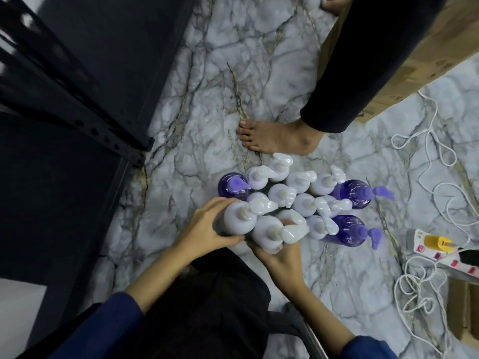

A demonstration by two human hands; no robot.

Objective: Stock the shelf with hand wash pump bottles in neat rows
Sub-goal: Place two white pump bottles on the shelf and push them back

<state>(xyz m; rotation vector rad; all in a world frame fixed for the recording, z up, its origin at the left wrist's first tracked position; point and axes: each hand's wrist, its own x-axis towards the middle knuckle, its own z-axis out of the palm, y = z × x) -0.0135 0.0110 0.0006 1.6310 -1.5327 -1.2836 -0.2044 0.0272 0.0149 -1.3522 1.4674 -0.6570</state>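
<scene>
Several hand wash pump bottles stand clustered on the marble floor, most white [302, 181] and three purple [356, 194]. My left hand [204, 226] grips a white bottle [237, 220] at the cluster's near left. My right hand [278, 252] wraps round the neighbouring white bottle [267, 233] from below, a fingertip showing beside its pump. The dark metal shelf [77, 104] stands to the left.
Another person's bare foot [274, 137] and dark trouser leg stand just beyond the bottles. A cardboard box [414, 53] lies at the upper right. White cables [425, 141] and a power strip [440, 251] sprawl on the floor at the right.
</scene>
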